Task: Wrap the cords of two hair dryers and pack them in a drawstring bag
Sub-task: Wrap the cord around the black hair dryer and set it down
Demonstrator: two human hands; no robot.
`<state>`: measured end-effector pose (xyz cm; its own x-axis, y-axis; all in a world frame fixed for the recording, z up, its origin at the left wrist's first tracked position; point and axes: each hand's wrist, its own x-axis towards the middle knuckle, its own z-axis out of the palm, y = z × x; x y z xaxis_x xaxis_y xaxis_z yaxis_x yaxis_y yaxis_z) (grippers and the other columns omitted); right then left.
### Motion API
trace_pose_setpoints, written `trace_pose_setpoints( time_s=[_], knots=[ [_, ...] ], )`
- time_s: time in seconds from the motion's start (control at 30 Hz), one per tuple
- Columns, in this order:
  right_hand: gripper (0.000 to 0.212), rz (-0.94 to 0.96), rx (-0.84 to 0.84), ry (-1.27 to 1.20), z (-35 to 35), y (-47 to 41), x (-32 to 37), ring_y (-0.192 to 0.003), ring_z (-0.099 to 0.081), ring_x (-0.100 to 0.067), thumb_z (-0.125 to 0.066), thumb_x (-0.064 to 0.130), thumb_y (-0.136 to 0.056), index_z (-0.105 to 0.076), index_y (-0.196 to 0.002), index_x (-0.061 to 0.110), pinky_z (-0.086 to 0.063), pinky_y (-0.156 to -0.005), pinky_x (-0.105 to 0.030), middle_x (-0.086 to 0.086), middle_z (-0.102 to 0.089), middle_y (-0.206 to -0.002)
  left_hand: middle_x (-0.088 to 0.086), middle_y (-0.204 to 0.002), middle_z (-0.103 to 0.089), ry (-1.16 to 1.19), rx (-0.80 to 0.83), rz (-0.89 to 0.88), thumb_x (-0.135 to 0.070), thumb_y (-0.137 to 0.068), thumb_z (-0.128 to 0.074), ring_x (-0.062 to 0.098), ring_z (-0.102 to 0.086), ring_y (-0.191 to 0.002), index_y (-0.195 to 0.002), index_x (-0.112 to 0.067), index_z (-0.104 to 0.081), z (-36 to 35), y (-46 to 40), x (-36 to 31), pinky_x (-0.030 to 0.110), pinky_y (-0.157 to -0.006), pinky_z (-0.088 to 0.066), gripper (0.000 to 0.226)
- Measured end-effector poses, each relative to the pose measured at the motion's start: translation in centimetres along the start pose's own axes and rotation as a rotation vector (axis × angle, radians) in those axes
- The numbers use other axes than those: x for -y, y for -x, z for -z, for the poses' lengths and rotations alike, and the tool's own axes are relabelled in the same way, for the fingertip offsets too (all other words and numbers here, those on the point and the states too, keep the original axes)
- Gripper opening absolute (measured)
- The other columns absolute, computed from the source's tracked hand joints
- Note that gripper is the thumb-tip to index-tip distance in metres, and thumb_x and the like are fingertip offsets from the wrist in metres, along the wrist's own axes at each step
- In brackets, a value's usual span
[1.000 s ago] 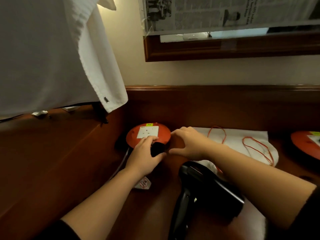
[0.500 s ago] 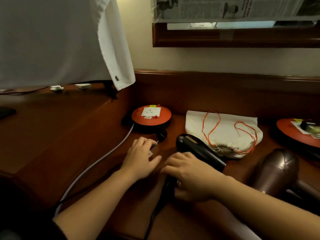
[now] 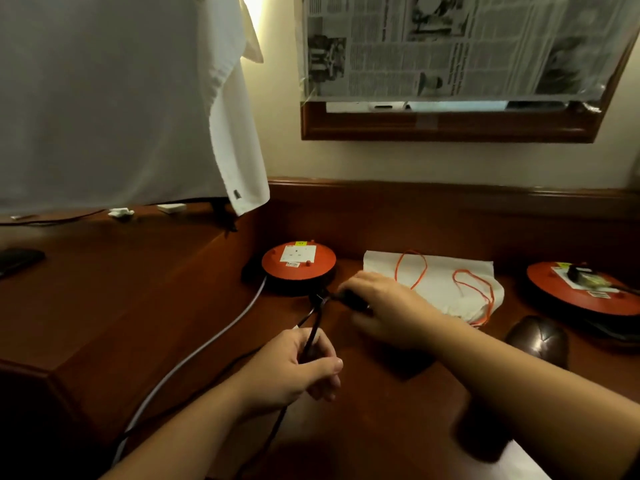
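My left hand (image 3: 298,368) is closed around a black cord (image 3: 313,327) that runs up to a black knot or plug (image 3: 319,300) in front of an orange socket disc (image 3: 298,261). Just right of that knot, my right hand (image 3: 384,306) grips the black hair dryer (image 3: 349,300), which is mostly hidden under the fingers. A brown hair dryer (image 3: 536,341) lies on the desk to the right. The white drawstring bag (image 3: 446,282) with its orange string lies flat behind my right hand.
A grey cable (image 3: 207,348) runs from the orange disc toward the front left. A second orange disc (image 3: 581,289) sits at far right. A white cloth (image 3: 121,98) hangs over the raised left ledge, where a dark phone (image 3: 17,259) lies. A newspaper-covered mirror (image 3: 450,46) hangs above.
My left hand has closed on the black cord and lifted it. My right hand moved up toward the orange disc with the black dryer. The view has tilted upward.
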<state>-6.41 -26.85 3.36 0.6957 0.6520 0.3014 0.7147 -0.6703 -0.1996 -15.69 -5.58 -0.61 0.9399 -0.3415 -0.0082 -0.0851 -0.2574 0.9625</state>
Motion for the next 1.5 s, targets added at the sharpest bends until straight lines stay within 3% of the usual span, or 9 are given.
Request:
trace_pose_setpoints(
  time_s=[0.13,0.3,0.43,0.53,0.7,0.83,1.07,1.3,1.5],
  knots=[
    [0.028,-0.223,-0.231,-0.288,2.8,-0.2,-2.7,-0.107,-0.066,-0.013,-0.069,0.017,-0.095,-0.062,-0.122,0.019,-0.057,-0.093,-0.040,0.005,-0.069,-0.113,0.013,-0.068,-0.069,0.017,-0.008,-0.022,-0.015,-0.102,-0.062,0.027,-0.070,-0.064,-0.099,-0.004,-0.061,-0.2,-0.3,-1.1,0.034,-0.065,-0.058,0.012],
    [0.020,-0.371,-0.397,-0.549,5.1,-0.3,-5.5,-0.109,-0.069,-0.017,-0.067,0.019,-0.097,-0.061,-0.110,0.033,-0.057,-0.097,-0.043,0.001,-0.072,-0.114,0.006,-0.053,-0.054,0.061,-0.051,-0.051,-0.021,-0.103,-0.060,0.018,-0.054,-0.045,-0.097,-0.009,-0.061,-0.1,-1.2,-0.6,0.029,-0.056,-0.050,0.014],
    [0.018,-0.452,-0.535,-0.709,7.3,0.2,-6.8,-0.106,-0.071,-0.018,-0.067,0.015,-0.098,-0.061,-0.113,0.023,-0.059,-0.081,-0.027,-0.004,-0.072,-0.116,0.003,-0.058,-0.055,0.133,-0.060,-0.024,-0.025,-0.106,-0.051,0.016,-0.053,-0.046,-0.099,-0.005,-0.060,-0.1,-1.9,-0.8,0.027,-0.055,-0.048,0.023],
    [0.026,-0.475,-0.535,-0.801,8.5,0.6,-6.9,-0.090,-0.075,-0.006,-0.066,0.012,-0.098,-0.057,-0.123,0.012,-0.058,-0.064,-0.016,-0.004,-0.070,-0.114,0.003,-0.064,-0.055,0.160,-0.025,0.004,-0.022,-0.108,-0.047,0.016,-0.051,-0.049,-0.097,-0.006,-0.059,-0.3,-2.3,-1.0,0.028,-0.056,-0.046,0.023],
    [0.021,-0.444,-0.520,-0.932,9.1,0.7,-6.9,-0.103,-0.073,-0.020,-0.060,0.008,-0.101,-0.061,-0.111,0.027,-0.062,-0.075,-0.029,-0.011,-0.069,-0.117,0.002,-0.071,-0.056,0.238,0.079,0.130,-0.015,-0.109,-0.041,0.017,-0.054,-0.059,-0.099,-0.007,-0.058,-1.2,-3.1,-1.1,0.034,-0.063,-0.051,0.021],
    [0.020,-0.450,-0.517,-1.008,8.8,0.7,-7.2,-0.106,-0.073,-0.025,-0.058,0.009,-0.102,-0.062,-0.113,0.025,-0.062,-0.086,-0.039,-0.017,-0.070,-0.119,0.005,-0.075,-0.061,0.263,0.224,0.205,-0.020,-0.108,-0.047,0.020,-0.060,-0.064,-0.097,-0.008,-0.059,-1.9,-3.0,-0.4,0.037,-0.067,-0.055,0.020],
    [0.024,-0.444,-0.543,-1.075,8.9,0.5,-7.3,-0.115,-0.069,-0.030,-0.057,0.008,-0.102,-0.058,-0.119,0.026,-0.060,-0.077,-0.030,-0.020,-0.068,-0.124,0.013,-0.081,-0.066,0.313,0.452,0.313,-0.025,-0.107,-0.049,0.026,-0.066,-0.067,-0.104,-0.009,-0.056,-2.3,-2.6,0.8,0.040,-0.074,-0.059,0.017],
    [0.020,-0.460,-0.485,-1.082,7.6,0.5,-7.3,-0.112,-0.070,-0.032,-0.055,0.007,-0.103,-0.060,-0.115,0.021,-0.055,-0.100,-0.055,-0.016,-0.071,-0.118,0.005,-0.081,-0.070,0.328,0.094,0.159,-0.017,-0.104,-0.054,0.020,-0.066,-0.067,-0.104,-0.006,-0.067,-3.0,-4.1,0.5,0.035,-0.066,-0.059,0.017],
    [0.017,-0.431,-0.468,-1.076,5.8,0.0,-5.6,-0.112,-0.070,-0.036,-0.057,0.004,-0.102,-0.063,-0.109,0.018,-0.052,-0.103,-0.057,-0.019,-0.074,-0.116,0.002,-0.087,-0.080,0.272,-0.211,-0.067,-0.005,-0.094,-0.070,0.012,-0.076,-0.083,-0.109,-0.012,-0.072,-3.6,-6.6,-1.2,0.021,-0.071,-0.055,0.016]
  ],
)
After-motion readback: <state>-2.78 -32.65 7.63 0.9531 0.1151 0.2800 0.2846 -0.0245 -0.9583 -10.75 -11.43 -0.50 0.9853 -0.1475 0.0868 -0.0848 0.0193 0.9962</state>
